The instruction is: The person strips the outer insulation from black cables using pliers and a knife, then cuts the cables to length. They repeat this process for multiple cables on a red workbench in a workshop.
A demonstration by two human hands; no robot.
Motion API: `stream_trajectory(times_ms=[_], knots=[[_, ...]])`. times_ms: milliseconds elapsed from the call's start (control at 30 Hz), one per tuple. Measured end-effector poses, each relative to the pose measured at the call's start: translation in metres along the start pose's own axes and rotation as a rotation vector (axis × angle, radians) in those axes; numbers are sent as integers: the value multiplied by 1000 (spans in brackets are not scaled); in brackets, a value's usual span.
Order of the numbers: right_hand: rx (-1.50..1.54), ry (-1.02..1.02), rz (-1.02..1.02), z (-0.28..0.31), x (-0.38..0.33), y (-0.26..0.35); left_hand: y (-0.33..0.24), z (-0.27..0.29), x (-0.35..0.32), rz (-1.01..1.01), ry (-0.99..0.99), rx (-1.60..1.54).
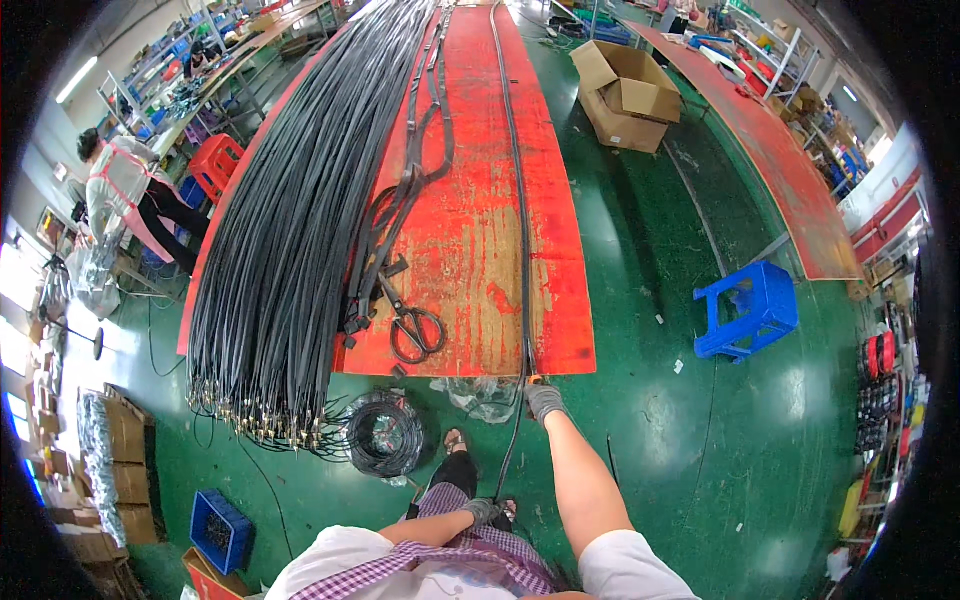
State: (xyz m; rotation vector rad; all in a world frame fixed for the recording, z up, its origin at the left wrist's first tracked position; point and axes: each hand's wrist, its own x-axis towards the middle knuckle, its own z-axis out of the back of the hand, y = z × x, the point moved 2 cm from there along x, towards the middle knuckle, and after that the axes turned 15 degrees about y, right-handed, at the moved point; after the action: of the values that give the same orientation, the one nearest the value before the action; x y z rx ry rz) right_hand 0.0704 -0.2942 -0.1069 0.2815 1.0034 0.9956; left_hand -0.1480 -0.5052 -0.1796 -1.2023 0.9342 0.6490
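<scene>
A long black cable (519, 200) runs lengthwise down the red table (470, 210), hangs over its near edge and comes down toward my body. My left hand (483, 512), in a grey glove, is low by my waist and closed around the hanging part. At the table's near edge, my right hand (546, 402), gloved in grey too, is closed beside the cable. A small orange thing (536, 380) shows at its fingertips; what it grips is too small to make out. Black-handled scissors (417, 333) lie left of the cable, near flat black straps (410, 185).
A thick bundle of black cables (300, 220) with metal ends covers the table's left side. Below it lies a coiled cable (385, 435) on the floor. A blue stool (748, 310) and an open carton (626, 97) stand right. Another person (130, 190) stands far left.
</scene>
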Motion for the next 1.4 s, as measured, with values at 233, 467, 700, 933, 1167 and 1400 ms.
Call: stream_trajectory(times_ms=[233, 467, 700, 933, 1167, 1400], knots=[[-10, -186, 72, -6, 14, -21, -18, 17, -23, -83, -12, -147], [152, -83, 13, -21, 27, -31, -45, 80, -58, -149, -260, -229], [-178, -26, 174, -14, 13, -17, -67, 96, -53, -89, -296, -441], [-136, 42, 5, -4, 2, 3, -3, 2, 33, -239, -52, -921], [-106, 47, -33, -3, 6, -18, -65, 84, -66, -139, -347, -642], [-155, -63, 70, -17, 23, -24, -74, 174, -55, -348, -357, -780]])
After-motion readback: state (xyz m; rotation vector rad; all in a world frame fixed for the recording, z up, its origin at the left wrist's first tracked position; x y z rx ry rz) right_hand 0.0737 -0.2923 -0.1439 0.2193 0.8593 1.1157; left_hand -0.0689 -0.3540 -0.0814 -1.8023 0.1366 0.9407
